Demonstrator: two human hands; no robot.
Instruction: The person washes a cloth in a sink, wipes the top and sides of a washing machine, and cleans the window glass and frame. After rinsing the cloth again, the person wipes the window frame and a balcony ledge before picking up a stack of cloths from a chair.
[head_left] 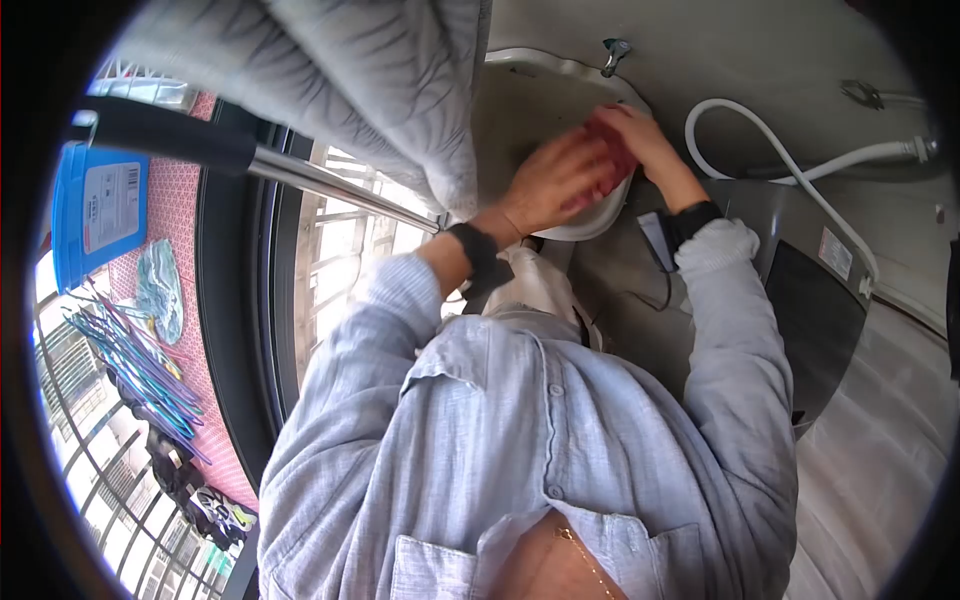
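Note:
Both my hands are over a pale basin, with a wet-looking red cloth between them. My left hand reaches in from the left, its fingers bent and slightly blurred against the cloth's left side. From the right, my right hand curls its fingers over the top of the cloth. The cloth is bunched up and partly hidden by the fingers. Dark bands are on both wrists.
A small tap is on the wall above the basin. To the right are a white hose and a dark grey appliance. Grey quilted fabric hangs at upper left. Beyond a metal pole are hangers and a blue container.

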